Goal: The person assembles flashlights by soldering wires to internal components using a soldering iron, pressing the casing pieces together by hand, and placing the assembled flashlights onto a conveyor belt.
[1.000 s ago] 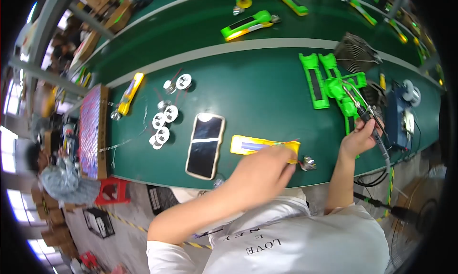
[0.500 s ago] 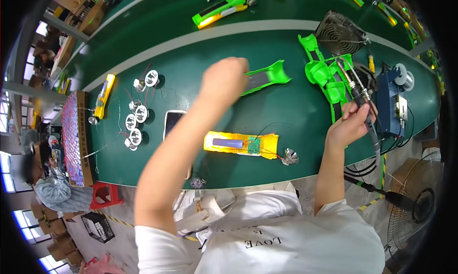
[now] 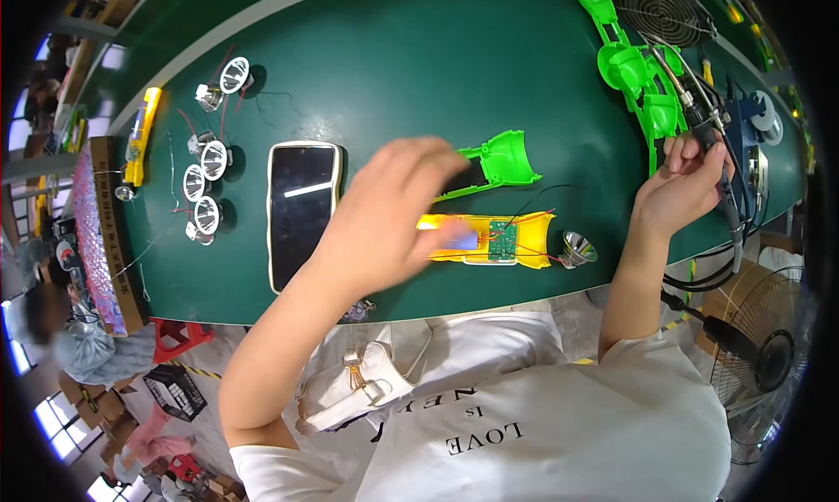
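My left hand (image 3: 389, 209) is spread over the left ends of a green plastic shell half (image 3: 509, 159) and a yellow shell half (image 3: 533, 240). Its fingers and thumb stand apart, slightly blurred; whether they touch either shell is unclear. Inside the yellow half are a blue-purple battery cell (image 3: 463, 241) and a green circuit board (image 3: 502, 239). Wires lead from it to a silvery lamp reflector (image 3: 577, 249). At the right, my right hand (image 3: 686, 183) is closed round the dark handle of a soldering iron (image 3: 702, 131), its metal end pointing up and left.
A phone (image 3: 303, 209) lies left of my left hand. Several wired reflectors (image 3: 206, 215) and a yellow lamp body (image 3: 143, 135) are further left. Stacked green shells (image 3: 655, 113), a fan unit (image 3: 662, 13) and a blue soldering station (image 3: 743, 122) stand right. A person (image 3: 96, 353) is at far left.
My left hand has moved down from the green shell's end toward the yellow half, its fingers opening. The green shell now lies closer to the yellow one. The whole view has shifted.
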Tool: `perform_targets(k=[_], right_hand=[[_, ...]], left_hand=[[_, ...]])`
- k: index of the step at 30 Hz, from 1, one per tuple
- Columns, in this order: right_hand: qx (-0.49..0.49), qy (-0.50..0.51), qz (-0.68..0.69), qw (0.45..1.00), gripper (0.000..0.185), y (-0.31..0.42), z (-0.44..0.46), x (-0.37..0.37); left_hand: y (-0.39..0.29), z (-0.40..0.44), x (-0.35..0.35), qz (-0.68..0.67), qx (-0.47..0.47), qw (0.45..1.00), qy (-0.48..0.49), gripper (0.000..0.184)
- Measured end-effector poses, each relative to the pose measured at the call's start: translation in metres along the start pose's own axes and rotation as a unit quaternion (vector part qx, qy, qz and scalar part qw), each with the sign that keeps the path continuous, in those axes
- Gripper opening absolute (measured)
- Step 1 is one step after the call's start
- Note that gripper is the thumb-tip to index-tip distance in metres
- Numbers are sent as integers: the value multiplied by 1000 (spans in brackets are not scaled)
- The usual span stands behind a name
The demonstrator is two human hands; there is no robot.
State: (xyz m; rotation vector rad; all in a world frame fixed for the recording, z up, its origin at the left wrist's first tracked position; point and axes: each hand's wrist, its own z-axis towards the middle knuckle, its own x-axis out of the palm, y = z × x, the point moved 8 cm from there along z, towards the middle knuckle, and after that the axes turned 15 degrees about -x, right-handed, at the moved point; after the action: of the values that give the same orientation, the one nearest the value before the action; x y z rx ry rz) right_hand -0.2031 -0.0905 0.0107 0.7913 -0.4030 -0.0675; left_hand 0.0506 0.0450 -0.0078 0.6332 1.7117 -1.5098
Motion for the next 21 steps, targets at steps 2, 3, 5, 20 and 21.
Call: perform_targets(k=[2,3,5,20,21], right_hand=[[-1,11,5,1000,15,0,0,3],[-1,11,0,1000,15,0,-1,5],[4,13,-5,1000,15,0,-3,7],[21,42,28,999,16,-4,-4,7],[19,41,26,999,16,-4,-3,7]], left_hand=[[-21,-14,10,15,103,991,83,45],[-24,-20,17,63,96,987,116,52],[-20,-24,32,102,96,985,100,53],[-60,-2,41,29,13,999,-33,39],[-62,4,46,5,18,1000,-16,33]])
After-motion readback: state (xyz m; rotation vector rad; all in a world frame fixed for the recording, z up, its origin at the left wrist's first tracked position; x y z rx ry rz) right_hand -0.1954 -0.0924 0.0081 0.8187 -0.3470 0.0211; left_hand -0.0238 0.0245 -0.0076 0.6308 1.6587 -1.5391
